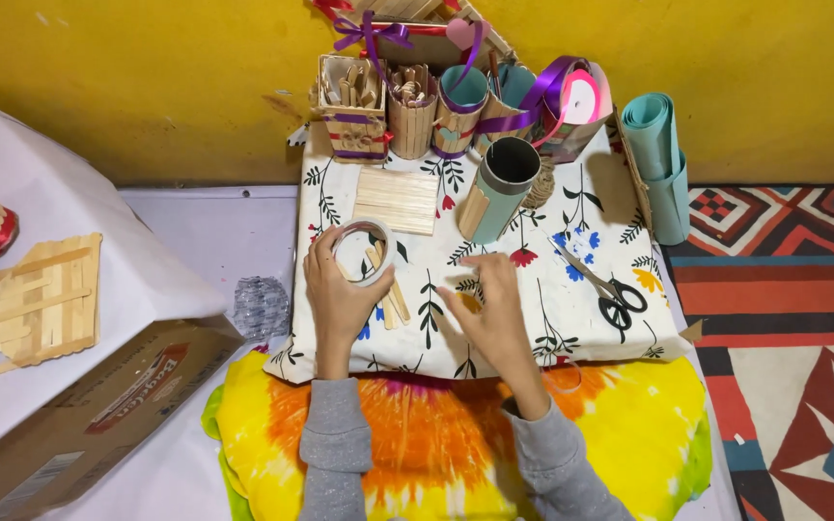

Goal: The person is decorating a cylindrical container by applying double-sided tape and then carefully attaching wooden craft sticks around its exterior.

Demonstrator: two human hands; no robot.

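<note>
My left hand [338,289] is curled, fingers bent in a loose grip; my right hand [494,309] lies flatter, fingertips pinched, both grey-sleeved forearms reaching forward

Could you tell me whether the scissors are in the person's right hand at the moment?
No, the scissors lie on the floral cloth, apart from the right hand.
</note>
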